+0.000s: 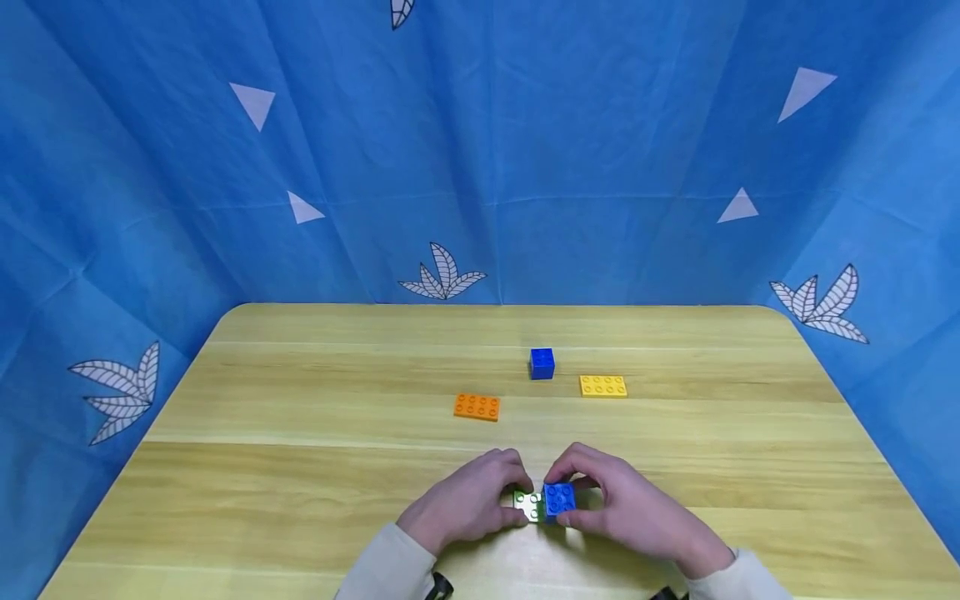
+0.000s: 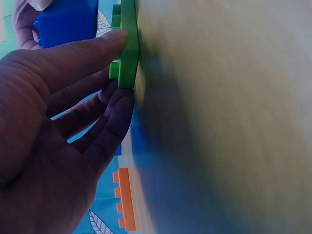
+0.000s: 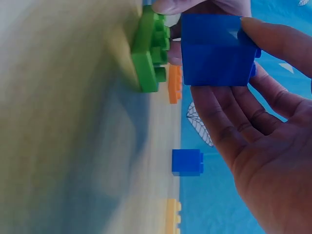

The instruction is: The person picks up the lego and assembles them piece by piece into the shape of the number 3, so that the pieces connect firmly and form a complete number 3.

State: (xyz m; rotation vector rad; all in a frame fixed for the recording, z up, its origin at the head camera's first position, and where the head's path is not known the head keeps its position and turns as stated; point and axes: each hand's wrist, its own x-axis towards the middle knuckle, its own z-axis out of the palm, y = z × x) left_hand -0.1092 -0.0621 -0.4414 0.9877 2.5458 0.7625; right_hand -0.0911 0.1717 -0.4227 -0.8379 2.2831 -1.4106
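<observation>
Well, L fingers (image 2: 85,56) pinch grn brick (image 1: 529,504) — part-hidden (head view) by blue blk (image 1: 559,500) R fingers (image 3: 280,45) grip.

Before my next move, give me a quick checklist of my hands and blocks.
1. Left hand pinching the green brick: ok.
2. Right hand gripping the near blue block: ok.
3. Stud side up on near blue block: ok.
4. Gap closed between near blue block and green brick: not ok.
5. Exact alignment of the two: cannot tell.
6. Orange brick, far blue block, yellow brick clear of both hands: ok.
</observation>
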